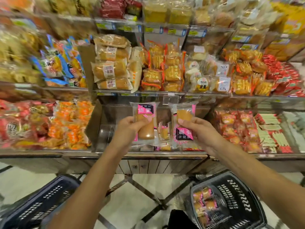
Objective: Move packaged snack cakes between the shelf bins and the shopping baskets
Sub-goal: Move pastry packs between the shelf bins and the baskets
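My left hand (127,128) grips a clear-wrapped snack cake with a pink label (145,123), held upright in front of the lower shelf bin (105,139). A second cake of the same kind (184,125) is in the grip of my right hand (196,129), its pink label at the bottom. Both packs hang over the bin's front part, where a few more such cakes (164,132) lie. On the floor at lower right a black basket (234,200) holds several of the same cakes (204,202). A dark blue basket (38,205) sits at lower left, its inside mostly hidden.
Neighbouring bins hold orange packs (72,124) on the left and red-wrapped cakes (236,129) on the right. The shelf above carries bread loaves (112,63) and more wrapped cakes (165,70). Tiled floor (135,200) lies between the two baskets.
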